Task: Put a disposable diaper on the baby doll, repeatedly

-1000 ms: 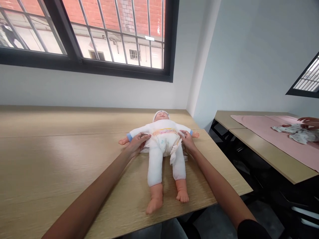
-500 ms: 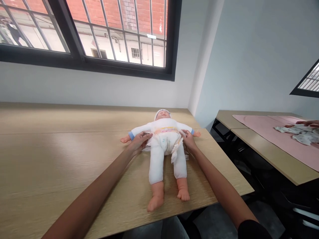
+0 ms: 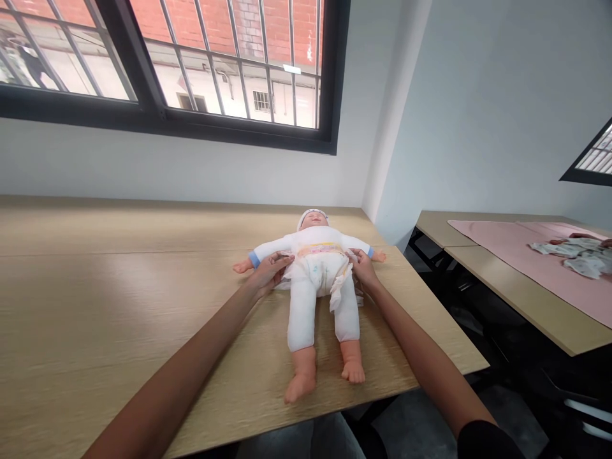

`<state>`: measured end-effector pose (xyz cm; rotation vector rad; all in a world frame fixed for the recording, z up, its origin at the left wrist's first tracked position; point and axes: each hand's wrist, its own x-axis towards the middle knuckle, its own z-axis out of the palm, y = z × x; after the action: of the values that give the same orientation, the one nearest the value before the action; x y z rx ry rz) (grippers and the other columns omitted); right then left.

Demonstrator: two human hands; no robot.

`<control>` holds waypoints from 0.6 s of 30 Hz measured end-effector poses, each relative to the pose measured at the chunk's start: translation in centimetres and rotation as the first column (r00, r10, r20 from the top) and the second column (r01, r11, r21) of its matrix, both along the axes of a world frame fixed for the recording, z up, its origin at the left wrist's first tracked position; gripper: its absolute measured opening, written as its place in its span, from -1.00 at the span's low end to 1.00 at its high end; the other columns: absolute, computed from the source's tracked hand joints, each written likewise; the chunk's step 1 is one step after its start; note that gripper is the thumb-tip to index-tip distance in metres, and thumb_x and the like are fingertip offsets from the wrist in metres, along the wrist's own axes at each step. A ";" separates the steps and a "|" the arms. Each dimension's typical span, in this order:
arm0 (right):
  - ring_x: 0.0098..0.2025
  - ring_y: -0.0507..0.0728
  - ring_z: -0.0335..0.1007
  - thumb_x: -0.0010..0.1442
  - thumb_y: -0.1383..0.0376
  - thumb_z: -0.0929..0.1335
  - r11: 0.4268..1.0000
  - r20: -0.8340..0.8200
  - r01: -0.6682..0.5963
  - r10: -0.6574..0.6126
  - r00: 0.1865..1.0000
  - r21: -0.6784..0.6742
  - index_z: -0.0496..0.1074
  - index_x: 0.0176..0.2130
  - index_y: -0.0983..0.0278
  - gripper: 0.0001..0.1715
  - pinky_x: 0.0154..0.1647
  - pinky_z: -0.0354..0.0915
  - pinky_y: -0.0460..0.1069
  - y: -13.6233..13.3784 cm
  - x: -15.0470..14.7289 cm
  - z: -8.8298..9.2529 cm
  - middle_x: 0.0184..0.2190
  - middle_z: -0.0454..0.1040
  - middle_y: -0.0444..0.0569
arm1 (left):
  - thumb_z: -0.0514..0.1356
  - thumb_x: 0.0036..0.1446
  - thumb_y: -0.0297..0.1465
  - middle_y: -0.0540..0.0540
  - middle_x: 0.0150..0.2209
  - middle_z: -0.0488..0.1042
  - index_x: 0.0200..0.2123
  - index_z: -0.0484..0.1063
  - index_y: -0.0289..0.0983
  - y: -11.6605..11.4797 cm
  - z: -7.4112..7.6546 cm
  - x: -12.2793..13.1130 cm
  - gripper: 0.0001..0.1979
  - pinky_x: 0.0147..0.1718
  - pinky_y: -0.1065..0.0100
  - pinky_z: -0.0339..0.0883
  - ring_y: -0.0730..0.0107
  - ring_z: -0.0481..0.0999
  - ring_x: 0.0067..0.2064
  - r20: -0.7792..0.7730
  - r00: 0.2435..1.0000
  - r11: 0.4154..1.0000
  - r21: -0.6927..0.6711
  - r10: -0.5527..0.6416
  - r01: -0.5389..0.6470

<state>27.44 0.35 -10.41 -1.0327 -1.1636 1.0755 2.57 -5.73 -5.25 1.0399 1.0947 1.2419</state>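
Note:
A baby doll (image 3: pixel 302 319) in a white suit with blue cuffs and a white cap lies on its back on the wooden table (image 3: pixel 119 306), its feet toward me. Around its hips is a white diaper (image 3: pixel 325 268) with an orange and pink waistband. My left hand (image 3: pixel 273 271) pinches the diaper's edge at the left of the doll's waist. On the other side, my right hand (image 3: pixel 362 264) has its fingers closed on the opposite edge. A crumpled flap hangs over the doll's thigh on the right.
At the right stands a second table (image 3: pixel 516 290) with a pink cloth (image 3: pixel 507 255) and white baby clothes (image 3: pixel 586 266) on it. Another person's hand (image 3: pixel 606 243) touches those clothes. A wall and barred window (image 3: pixel 229 64) are behind my table.
Both my hands keep their hold on the diaper's edges, almost unmoved. The view has shifted very slightly. At the far right, the other person's hand has moved a little.

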 end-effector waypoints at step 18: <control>-0.23 0.14 0.43 -0.06 0.06 0.44 0.999 0.051 -0.017 0.015 0.999 0.050 0.42 -0.21 0.27 -0.54 -0.21 0.33 0.02 0.5 0.7 -0.2 -0.29 0.54 -0.01 | 0.39 -0.23 -0.12 0.02 -0.51 0.38 -0.41 0.39 -0.29 0.0 -0.9 0.6 -0.58 -0.52 0.44 0.22 0.48 0.33 -0.49 -0.015 0.986 0.984 0.069 0.164 -0.163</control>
<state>28.09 0.85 -10.57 -1.0174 -1.2354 1.0324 3.15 -5.77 -6.17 1.0313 1.1795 1.4100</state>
